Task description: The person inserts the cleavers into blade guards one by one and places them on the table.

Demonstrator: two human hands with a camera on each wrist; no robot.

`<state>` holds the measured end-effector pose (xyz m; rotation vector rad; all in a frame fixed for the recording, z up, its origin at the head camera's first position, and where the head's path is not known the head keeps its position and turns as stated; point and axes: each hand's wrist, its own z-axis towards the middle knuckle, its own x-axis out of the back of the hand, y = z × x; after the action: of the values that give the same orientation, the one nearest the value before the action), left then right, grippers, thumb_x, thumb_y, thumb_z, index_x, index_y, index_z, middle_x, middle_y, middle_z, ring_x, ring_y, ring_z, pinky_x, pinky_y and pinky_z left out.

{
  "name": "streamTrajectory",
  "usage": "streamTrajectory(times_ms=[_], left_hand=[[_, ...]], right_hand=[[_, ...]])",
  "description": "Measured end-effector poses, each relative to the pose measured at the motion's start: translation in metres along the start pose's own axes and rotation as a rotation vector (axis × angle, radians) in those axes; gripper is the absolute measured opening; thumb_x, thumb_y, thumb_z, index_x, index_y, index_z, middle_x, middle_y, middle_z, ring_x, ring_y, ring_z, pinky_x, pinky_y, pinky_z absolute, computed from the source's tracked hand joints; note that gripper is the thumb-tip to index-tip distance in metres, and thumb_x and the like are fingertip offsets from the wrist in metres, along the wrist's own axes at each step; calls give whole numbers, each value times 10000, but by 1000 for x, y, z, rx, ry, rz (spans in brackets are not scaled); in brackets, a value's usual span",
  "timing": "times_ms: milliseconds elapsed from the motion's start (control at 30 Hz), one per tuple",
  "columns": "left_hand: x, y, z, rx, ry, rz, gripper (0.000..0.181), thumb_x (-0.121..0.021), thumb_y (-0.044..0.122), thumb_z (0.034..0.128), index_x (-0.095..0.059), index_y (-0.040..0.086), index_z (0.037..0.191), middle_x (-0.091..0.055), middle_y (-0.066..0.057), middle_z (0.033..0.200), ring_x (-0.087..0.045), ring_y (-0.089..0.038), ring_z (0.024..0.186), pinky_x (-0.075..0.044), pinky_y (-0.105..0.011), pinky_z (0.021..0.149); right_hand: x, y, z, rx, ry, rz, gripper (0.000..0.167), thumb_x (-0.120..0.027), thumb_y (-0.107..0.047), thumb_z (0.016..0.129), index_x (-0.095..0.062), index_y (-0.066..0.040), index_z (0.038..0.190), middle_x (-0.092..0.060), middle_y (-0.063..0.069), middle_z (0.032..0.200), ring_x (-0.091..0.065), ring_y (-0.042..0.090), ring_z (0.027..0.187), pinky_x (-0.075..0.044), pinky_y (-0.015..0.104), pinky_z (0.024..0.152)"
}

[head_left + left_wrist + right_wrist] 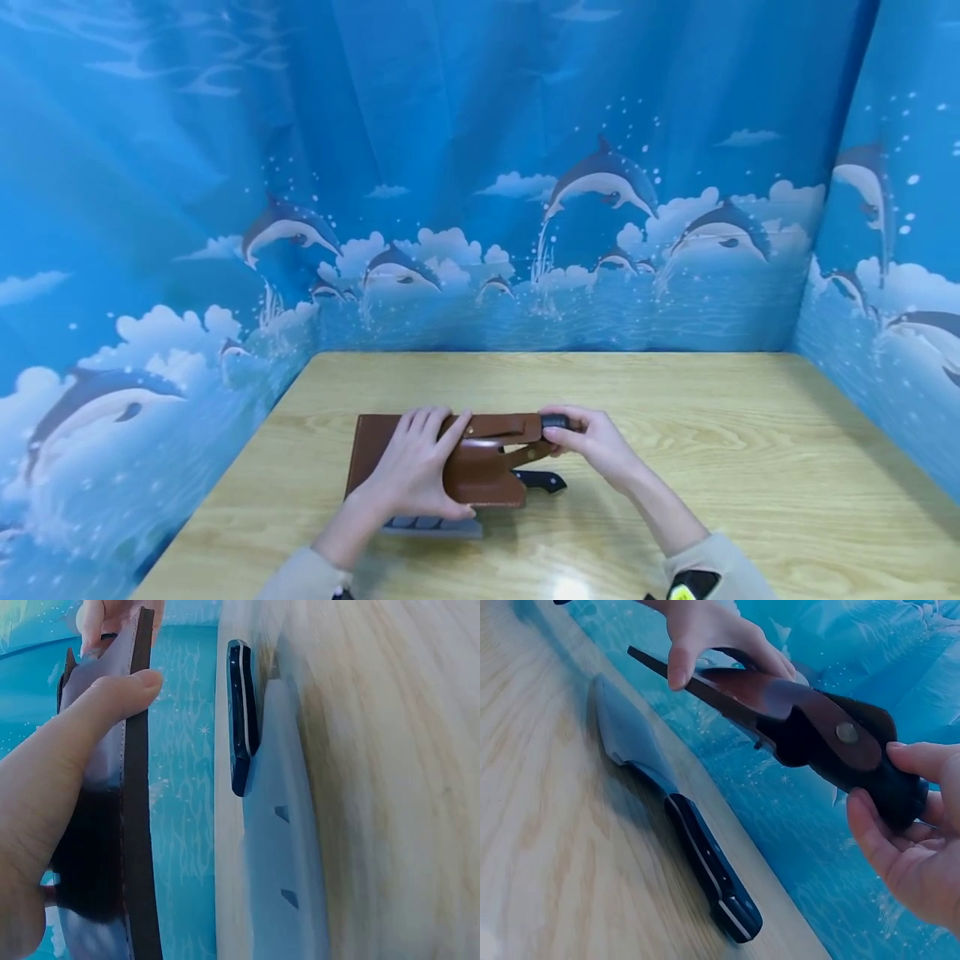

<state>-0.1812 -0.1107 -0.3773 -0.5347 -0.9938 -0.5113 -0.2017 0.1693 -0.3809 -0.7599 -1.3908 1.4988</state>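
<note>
My left hand holds a wide brown leather sheath across its front, thumb on the near edge and fingers over the far edge. My right hand grips the black handle of a knife in the sheath, at its right end. A strip of bright metal shows in a gap near the handle; the rest of the blade is hidden. A brown strap with a metal snap lies over the handle. The sheath is raised above the table.
Beneath the sheath, another knife with a black riveted handle lies on the wooden table. Its pale grey blade area shows dark marks and is partly covered in the head view. A blue dolphin-print curtain stands behind the table.
</note>
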Motion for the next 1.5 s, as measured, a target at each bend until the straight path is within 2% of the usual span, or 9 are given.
streamTrajectory(times_ms=[200,333,500,700,933,1200,1333,1500], left_hand=[[-3,3,-1,39,-23,-12,1173,-674,775,487,-394,108,1410,-461,-156,1210,-458,-318,1065,-367,-517,909],[-7,4,-4,47,-24,-33,1171,-677,772,489,-399,104,1409,-454,-158,1207,-458,-320,1067,-362,-521,916],[-10,1,-4,37,-26,-16,1181,-662,787,489,-387,105,1414,-451,-156,1223,-461,-322,1078,-370,-506,916],[-7,-10,7,5,-37,0,1175,-669,781,486,-393,103,1405,-464,-164,1232,-470,-336,1086,-373,-512,921],[-10,-25,25,-18,-107,22,1178,-667,780,501,-360,110,1421,-454,-175,1268,-453,-336,1131,-357,-515,939],[-23,-40,37,49,-209,-11,1176,-653,785,522,-320,138,1445,-427,-163,1328,-422,-325,1191,-324,-511,987],[-31,-47,41,75,-238,-18,1169,-659,780,526,-317,148,1448,-424,-149,1335,-421,-317,1200,-324,-495,998],[-41,-54,45,89,-268,-57,1151,-694,735,540,-322,131,1446,-423,-158,1328,-421,-322,1198,-314,-493,1007]], right_hand=[[-4,1,3,31,5,22,448,-590,-107,902,-466,153,1245,-606,219,1026,-615,165,787,-526,338,731],[-7,2,3,17,6,29,440,-587,-96,901,-467,154,1243,-607,212,1017,-611,179,790,-525,321,724],[-8,3,3,-1,17,16,446,-590,-124,906,-474,133,1251,-605,192,1018,-606,208,819,-522,336,737],[-6,7,10,0,54,32,439,-583,-109,905,-470,145,1245,-611,190,1023,-616,178,826,-526,327,744],[0,19,27,-23,100,80,432,-583,-47,883,-456,168,1236,-613,183,1023,-620,144,826,-531,329,745],[4,25,50,-70,174,42,406,-605,-31,862,-493,163,1201,-622,154,969,-636,182,749,-540,348,718],[6,28,60,-97,198,29,395,-603,-30,861,-501,178,1180,-636,109,867,-631,172,678,-542,319,678],[7,35,72,-121,207,14,395,-615,-34,857,-508,181,1169,-642,80,826,-609,131,653,-540,293,652]])
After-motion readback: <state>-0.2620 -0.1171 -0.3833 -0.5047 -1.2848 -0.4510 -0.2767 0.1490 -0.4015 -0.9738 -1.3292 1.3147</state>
